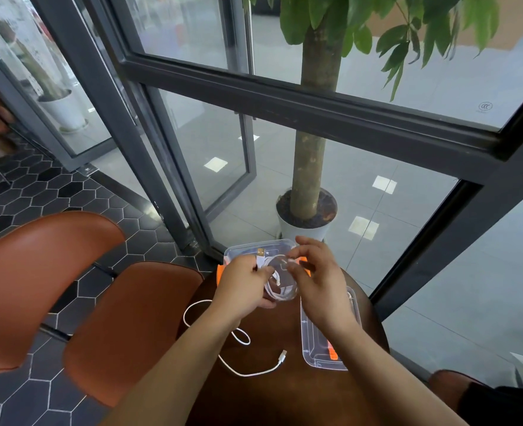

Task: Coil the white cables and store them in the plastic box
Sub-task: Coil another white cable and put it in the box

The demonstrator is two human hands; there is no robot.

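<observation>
Just in front of the box (241,252), the left hand (242,281) grips a white cable coil (282,293), and the right hand (319,278) pinches it too.

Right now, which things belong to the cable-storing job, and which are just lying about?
Job: coiled cable, gripped by left hand and pinched by right hand; loose cable on table; plastic box; clear lid.
Lying about: brown chairs; potted tree.
</observation>
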